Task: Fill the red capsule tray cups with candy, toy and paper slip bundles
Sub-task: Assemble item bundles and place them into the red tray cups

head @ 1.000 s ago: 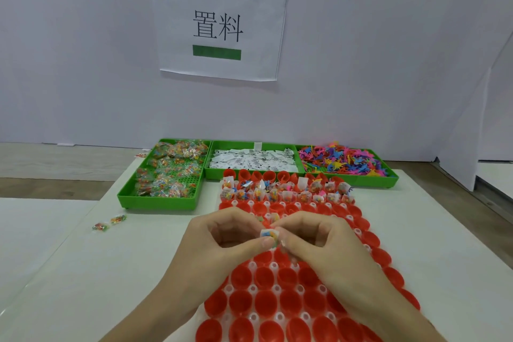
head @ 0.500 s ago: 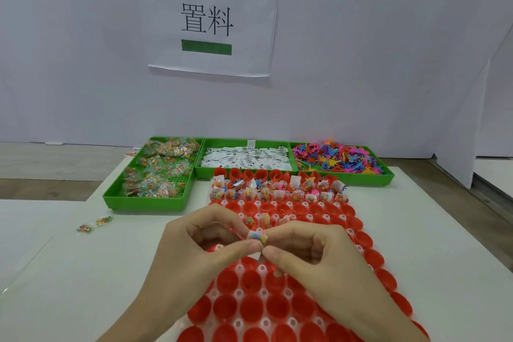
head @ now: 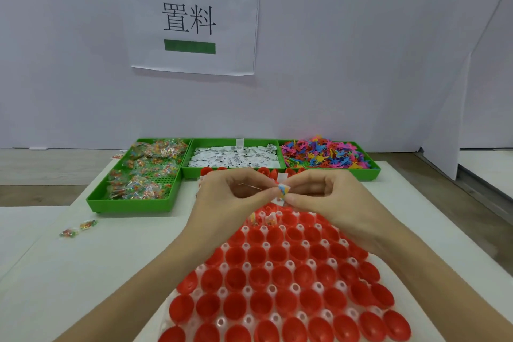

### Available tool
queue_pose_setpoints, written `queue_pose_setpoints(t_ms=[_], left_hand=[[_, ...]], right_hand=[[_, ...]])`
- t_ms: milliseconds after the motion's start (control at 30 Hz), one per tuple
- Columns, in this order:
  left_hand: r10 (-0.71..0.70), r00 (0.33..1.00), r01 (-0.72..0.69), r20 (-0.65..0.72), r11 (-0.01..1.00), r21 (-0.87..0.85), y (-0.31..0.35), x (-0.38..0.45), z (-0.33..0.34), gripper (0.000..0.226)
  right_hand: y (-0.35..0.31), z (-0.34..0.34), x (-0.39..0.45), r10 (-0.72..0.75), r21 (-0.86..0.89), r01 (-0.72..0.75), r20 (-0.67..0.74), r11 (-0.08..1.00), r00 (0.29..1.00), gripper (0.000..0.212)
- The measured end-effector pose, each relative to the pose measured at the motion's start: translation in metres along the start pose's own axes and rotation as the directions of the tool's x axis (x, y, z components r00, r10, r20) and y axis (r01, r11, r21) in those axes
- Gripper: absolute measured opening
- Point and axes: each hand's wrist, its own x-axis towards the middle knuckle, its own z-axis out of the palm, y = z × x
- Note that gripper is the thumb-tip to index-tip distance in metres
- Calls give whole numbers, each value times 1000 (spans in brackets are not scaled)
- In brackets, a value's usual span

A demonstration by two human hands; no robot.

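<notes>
A white partition closed off the back of a white bench [head: 83,272], with a taped paper sign [head: 191,16] hung above the stock, probably to label the station. Farthest left, two loose candies [head: 79,228] lay on the bare bench, apart from everything else. Three green bins sat side by side along the back edge, within reach of both hands: the candy bin [head: 138,175], then the slip bin [head: 233,157], then the toy bin [head: 330,154], an order that looked meant for picking one of each in a single sweep. The red tray [head: 277,280] lay in front of the bins, running toward the person so that the empty cups sat directly under the work. The left hand [head: 222,197] was raised over the tray's far end, thumb and forefinger pinching one side of a small bundle [head: 283,191]. The right hand [head: 333,197] pinched the other side, fingers curled close. Held between both hands and clear of the cups, the bundle seemed to be in the middle of being wrapped in its slip; it was not yet in a cup. Just below it a few cups held something small, too blurred to name, and the far rows were hidden behind the hands. The near cups were all empty, so most of the filling appeared to remain.
</notes>
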Motion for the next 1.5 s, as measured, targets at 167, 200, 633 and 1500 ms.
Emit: queue_pose_setpoints(t_ms=[167, 200, 633, 1500], left_hand=[[29, 999, -32, 30, 994, 105, -19, 20, 14, 13], [32, 999, -36, 34, 991, 133, -21, 22, 15, 14], [143, 956, -248, 255, 858, 450, -28, 18, 25, 24], [71, 909, -356, 410, 644, 678, -22, 30, 29, 10]], right_hand=[[23, -5, 8, -10, -38, 8, -73, 999, 997, 16], [27, -5, 8, -25, -45, 22, -79, 999, 997, 15], [49, -5, 5, -57, -297, 12, -141, 955, 988, 9], [45, 2, 3, -138, -664, 41, -94, 747, 986, 14]])
